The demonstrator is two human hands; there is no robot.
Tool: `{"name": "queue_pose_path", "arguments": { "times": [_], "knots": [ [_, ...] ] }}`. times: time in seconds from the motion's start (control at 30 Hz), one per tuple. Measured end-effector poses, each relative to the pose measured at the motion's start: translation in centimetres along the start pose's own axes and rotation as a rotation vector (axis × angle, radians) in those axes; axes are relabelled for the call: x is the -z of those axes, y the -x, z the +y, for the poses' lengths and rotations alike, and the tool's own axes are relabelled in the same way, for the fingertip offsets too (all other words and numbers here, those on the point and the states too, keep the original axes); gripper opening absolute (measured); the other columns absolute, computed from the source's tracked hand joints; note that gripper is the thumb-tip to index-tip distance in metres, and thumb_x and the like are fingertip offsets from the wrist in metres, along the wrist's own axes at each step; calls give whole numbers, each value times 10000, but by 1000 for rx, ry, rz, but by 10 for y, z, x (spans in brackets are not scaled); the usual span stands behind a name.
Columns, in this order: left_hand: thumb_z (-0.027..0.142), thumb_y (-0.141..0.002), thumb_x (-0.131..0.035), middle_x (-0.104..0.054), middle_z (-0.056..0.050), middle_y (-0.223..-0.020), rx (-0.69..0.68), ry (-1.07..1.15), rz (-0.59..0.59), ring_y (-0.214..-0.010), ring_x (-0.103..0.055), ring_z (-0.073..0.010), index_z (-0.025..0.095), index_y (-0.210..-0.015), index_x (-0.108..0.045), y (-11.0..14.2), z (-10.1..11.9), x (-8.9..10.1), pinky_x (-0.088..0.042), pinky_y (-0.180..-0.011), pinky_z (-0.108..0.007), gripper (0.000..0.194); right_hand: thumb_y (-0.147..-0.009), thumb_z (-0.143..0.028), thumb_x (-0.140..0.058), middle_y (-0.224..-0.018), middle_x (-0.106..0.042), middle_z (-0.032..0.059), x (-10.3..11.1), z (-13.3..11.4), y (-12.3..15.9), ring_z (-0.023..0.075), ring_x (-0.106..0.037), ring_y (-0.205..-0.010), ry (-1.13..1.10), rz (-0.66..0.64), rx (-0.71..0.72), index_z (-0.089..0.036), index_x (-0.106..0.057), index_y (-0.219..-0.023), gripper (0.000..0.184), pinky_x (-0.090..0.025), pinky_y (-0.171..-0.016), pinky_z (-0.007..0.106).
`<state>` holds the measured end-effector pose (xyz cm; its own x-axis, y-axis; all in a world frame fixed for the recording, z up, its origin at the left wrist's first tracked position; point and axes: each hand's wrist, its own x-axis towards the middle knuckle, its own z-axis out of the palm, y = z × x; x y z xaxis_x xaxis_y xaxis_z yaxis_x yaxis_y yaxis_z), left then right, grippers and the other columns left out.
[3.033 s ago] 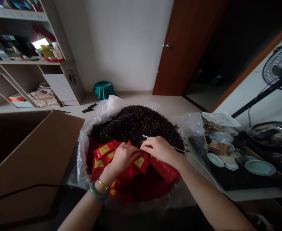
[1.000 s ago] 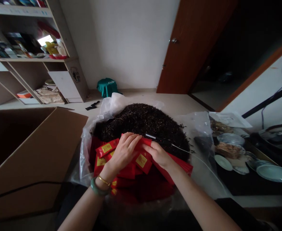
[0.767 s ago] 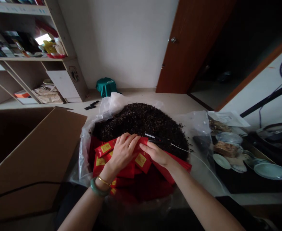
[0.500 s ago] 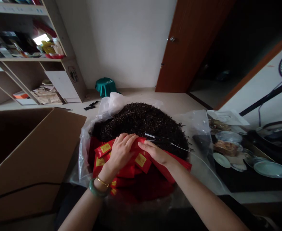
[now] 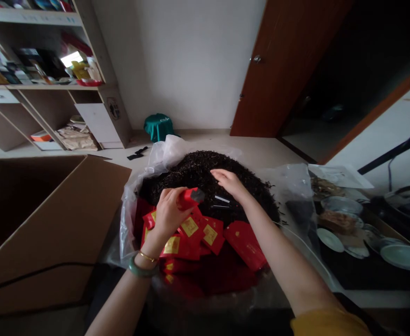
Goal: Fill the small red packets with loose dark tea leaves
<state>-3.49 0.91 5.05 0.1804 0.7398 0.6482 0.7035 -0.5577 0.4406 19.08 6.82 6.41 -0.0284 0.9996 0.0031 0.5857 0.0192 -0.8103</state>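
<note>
My left hand (image 5: 170, 211) is closed around a small red packet (image 5: 188, 199), held up with its mouth apart and a grey inside showing. Over the heap of dark, dry, twisted leaves (image 5: 199, 163), which look like tea, my right hand (image 5: 227, 183) reaches with fingers stretched out to the left. I see nothing in its fingers. Several red packets with gold labels (image 5: 210, 234) lie under and near my left hand. A larger red bag (image 5: 248, 245) rests below my right forearm. On the leaves sits a small black device (image 5: 225, 205) with a white strip.
Clear plastic sheeting (image 5: 129, 219) surrounds the leaves and packets. To the left stands an open cardboard box (image 5: 68, 228). On the right, a dark tray (image 5: 341, 270) bears dishes and a tub (image 5: 341, 205). A teal cloth-covered object (image 5: 158, 127) stands by the wall.
My left hand has lifted a red packet whose mouth now shows. My right hand has left the packets and moved up and forward over the leaves.
</note>
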Motion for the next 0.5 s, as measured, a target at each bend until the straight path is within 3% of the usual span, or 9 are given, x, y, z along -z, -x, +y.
{"name": "queue_pose_path", "arguments": {
  "times": [0.03, 0.1, 0.2, 0.3, 0.4, 0.5],
  "knots": [
    [248, -645, -808, -694, -44, -940, 13, 3, 4, -879, -592, -231, 211, -1047, -634, -1, -1, 0, -510, -789, -351, 440, -892, -454, -512, -1474, -429, 152, -6, 6, -17, 262, -425, -1349, 87, 5, -40, -211, -429, -1408, 576, -387, -1049, 419],
    [254, -624, -826, -692, -43, -914, 37, 3, 19, -860, -593, -229, 204, -1037, -636, -2, -4, 0, -512, -764, -344, 458, -733, -356, -736, -1578, -170, 202, -22, 15, -46, 344, -217, -1441, 222, -20, -117, -223, -210, -1509, 947, -299, -1094, 486],
    [265, -609, -836, -690, -43, -882, 72, -3, 56, -847, -592, -232, 194, -1027, -635, -4, -10, 0, -513, -741, -345, 469, -614, -335, -834, -1579, 47, 256, -50, 18, -74, 464, -137, -1426, 372, -101, -204, -267, -33, -1529, 1218, -294, -1049, 584],
    [283, -608, -835, -688, -41, -877, 97, -6, 91, -825, -594, -228, 194, -1025, -634, -5, -15, 0, -513, -726, -346, 471, -645, -374, -816, -1578, 45, 231, -77, 11, -87, 494, -184, -1396, 469, -154, -183, -335, -85, -1517, 1139, -338, -998, 601],
    [309, -617, -831, -687, -39, -885, 108, -4, 106, -806, -600, -220, 199, -1021, -635, -6, -16, 1, -513, -716, -341, 463, -735, -352, -748, -1556, -115, 158, -96, 0, -90, 431, -282, -1357, 567, -186, -94, -378, -283, -1454, 857, -356, -1001, 544],
    [317, -620, -830, -687, -37, -882, 104, -7, 104, -804, -602, -216, 201, -1018, -635, -6, -17, 0, -512, -715, -337, 458, -804, -320, -674, -1463, -276, 137, -102, -4, -90, 378, -375, -1287, 652, -215, -27, -357, -420, -1360, 612, -410, -952, 465]
  ]
}}
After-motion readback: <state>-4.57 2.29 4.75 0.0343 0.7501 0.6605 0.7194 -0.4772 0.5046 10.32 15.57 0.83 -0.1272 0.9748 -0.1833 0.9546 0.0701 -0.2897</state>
